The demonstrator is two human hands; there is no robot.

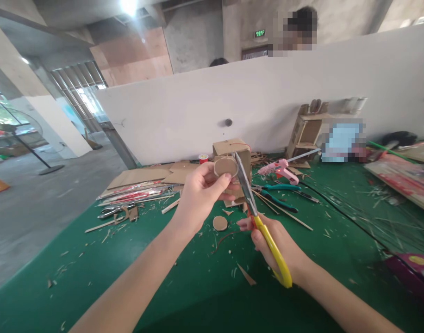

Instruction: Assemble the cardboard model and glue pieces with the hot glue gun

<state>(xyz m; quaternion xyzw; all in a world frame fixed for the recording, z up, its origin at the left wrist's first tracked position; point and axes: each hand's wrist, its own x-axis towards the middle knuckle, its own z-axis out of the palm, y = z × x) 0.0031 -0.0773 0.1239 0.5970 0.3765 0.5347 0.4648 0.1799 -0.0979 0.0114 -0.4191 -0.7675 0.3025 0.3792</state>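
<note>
Between the thumb and fingers of my left hand (205, 189) is a round cardboard disc (225, 166), held up above the table. My right hand (274, 243) grips yellow-handled scissors (248, 189), their blades pointing up and lying close to the disc's right edge. Whether the blades touch the disc I cannot tell. A second cardboard disc (220, 223) lies flat on the green table below my hands. Behind the held disc stands a cardboard box (232, 147), partly hidden by my left hand and the scissors.
A pink glue gun (279, 170) and teal-handled pliers (281, 196) lie to the right. Cardboard sheets (139, 176) and wooden sticks are at left. A white partition (184, 111) backs the green table (111, 273), which is strewn with scraps. A person (300, 27) is beyond it.
</note>
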